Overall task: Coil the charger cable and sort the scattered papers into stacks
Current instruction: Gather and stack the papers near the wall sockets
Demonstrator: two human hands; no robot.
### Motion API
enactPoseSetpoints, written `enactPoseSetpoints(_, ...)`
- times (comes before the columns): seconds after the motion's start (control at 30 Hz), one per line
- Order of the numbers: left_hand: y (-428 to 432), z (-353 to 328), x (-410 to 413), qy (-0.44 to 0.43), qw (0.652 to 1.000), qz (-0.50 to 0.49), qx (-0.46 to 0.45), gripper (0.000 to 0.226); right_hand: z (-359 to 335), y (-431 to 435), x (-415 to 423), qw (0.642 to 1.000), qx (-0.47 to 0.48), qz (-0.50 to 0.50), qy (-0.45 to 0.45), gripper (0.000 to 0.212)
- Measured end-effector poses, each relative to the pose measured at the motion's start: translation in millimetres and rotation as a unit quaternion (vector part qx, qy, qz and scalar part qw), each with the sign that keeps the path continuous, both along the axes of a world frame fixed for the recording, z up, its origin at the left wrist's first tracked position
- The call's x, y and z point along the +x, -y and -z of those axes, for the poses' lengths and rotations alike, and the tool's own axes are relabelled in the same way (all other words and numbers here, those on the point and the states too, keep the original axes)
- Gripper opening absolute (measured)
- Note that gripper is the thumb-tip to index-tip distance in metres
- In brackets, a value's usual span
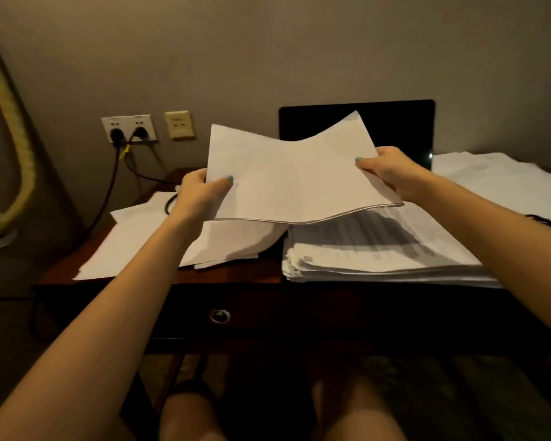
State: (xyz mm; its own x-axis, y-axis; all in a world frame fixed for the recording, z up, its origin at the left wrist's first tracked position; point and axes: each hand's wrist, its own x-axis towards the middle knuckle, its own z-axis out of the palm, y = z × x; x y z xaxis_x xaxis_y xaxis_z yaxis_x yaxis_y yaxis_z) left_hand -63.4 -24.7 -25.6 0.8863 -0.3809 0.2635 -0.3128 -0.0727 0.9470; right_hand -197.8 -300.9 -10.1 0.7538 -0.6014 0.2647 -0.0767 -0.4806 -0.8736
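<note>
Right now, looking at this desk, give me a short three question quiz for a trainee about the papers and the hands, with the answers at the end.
1. True or false: the left hand and the right hand both hold the lifted sheaf of papers.
2. What lies on the desk directly under the right side of that sheaf? A) a stack of printed pages B) a coiled rope C) a mug
3. Fill in: two dark plugs sit in the white wall ____ left of the dark screen.
Key: 1 true; 2 A; 3 socket.
</note>
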Motion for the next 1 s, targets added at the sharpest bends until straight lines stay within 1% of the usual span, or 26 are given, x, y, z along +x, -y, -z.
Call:
enactPoseSetpoints(0.1, 33, 5, -27, -0.036, 0.997, 0.056, -0.028, 0.007, 1, 33, -45, 0.998, 0.042, 0.033, -0.018, 0.015)
enactPoseSetpoints(0.17, 53, 10, -47, -0.046, 0.994, 0.096, -0.017, 0.008, 2, 51, -77, 0.996, 0.066, 0.056, -0.034, 0.019)
enactPoseSetpoints(0.23, 64, 13, -60, -0.019, 0.994, 0.101, 0.037, 0.004, 4, 62, -96, 0.993, 0.084, 0.068, -0.056, 0.024)
enactPoseSetpoints(0.27, 70, 15, -69, 0.002, 0.993, 0.1, 0.068, 0.005, 6, 66, -108, 0.991, 0.084, 0.076, -0.071, 0.021)
enactPoseSetpoints(0.33, 79, 22, -80, 0.038, 0.988, 0.091, 0.123, 0.018, 10, 70, -126, 0.989, 0.062, 0.093, -0.098, 0.016)
enactPoseSetpoints(0.37, 82, 27, -82, 0.051, 0.984, 0.089, 0.148, 0.023, 13, 72, -133, 0.988, 0.051, 0.098, -0.105, 0.017)
enactPoseSetpoints(0.47, 84, 41, -84, 0.088, 0.967, 0.077, 0.225, 0.03, 23, 69, -143, 0.988, 0.032, 0.101, -0.112, 0.018)
enactPoseSetpoints(0.5, 83, 44, -83, 0.108, 0.957, 0.063, 0.263, 0.034, 26, 68, -143, 0.986, 0.016, 0.109, -0.128, 0.017)
enactPoseSetpoints(0.57, 80, 48, -82, 0.157, 0.933, 0.02, 0.324, 0.044, 34, 65, -139, 0.973, -0.043, 0.134, -0.184, 0.023)
enactPoseSetpoints(0.63, 76, 48, -84, 0.196, 0.914, -0.01, 0.356, 0.051, 40, 60, -136, 0.953, -0.122, 0.157, -0.229, 0.033)
enactPoseSetpoints(0.67, 74, 49, -85, 0.214, 0.905, -0.019, 0.368, 0.054, 43, 57, -134, 0.94, -0.16, 0.168, -0.248, 0.041)
enactPoseSetpoints(0.73, 70, 50, -84, 0.239, 0.896, -0.032, 0.372, 0.056, 45, 51, -129, 0.907, -0.249, 0.189, -0.283, 0.057)
enactPoseSetpoints(0.77, 67, 50, -83, 0.247, 0.899, -0.039, 0.361, 0.054, 43, 48, -125, 0.894, -0.289, 0.196, -0.282, 0.058)
enactPoseSetpoints(0.8, 63, 51, -81, 0.254, 0.903, -0.052, 0.341, 0.051, 40, 42, -120, 0.89, -0.315, 0.192, -0.268, 0.055)
enactPoseSetpoints(0.83, 57, 53, -77, 0.262, 0.909, -0.07, 0.316, 0.047, 37, 37, -113, 0.897, -0.323, 0.178, -0.245, 0.05)
enactPoseSetpoints(0.87, 51, 55, -72, 0.267, 0.914, -0.089, 0.291, 0.044, 34, 30, -104, 0.91, -0.318, 0.152, -0.217, 0.043)
enactPoseSetpoints(0.93, 34, 59, -58, 0.271, 0.918, -0.12, 0.263, 0.038, 30, 13, -83, 0.94, -0.286, 0.087, -0.167, 0.033)
enactPoseSetpoints(1.0, 14, 63, -40, 0.262, 0.915, -0.145, 0.27, 0.035, 29, -10, -57, 0.956, -0.258, 0.03, -0.138, 0.042)
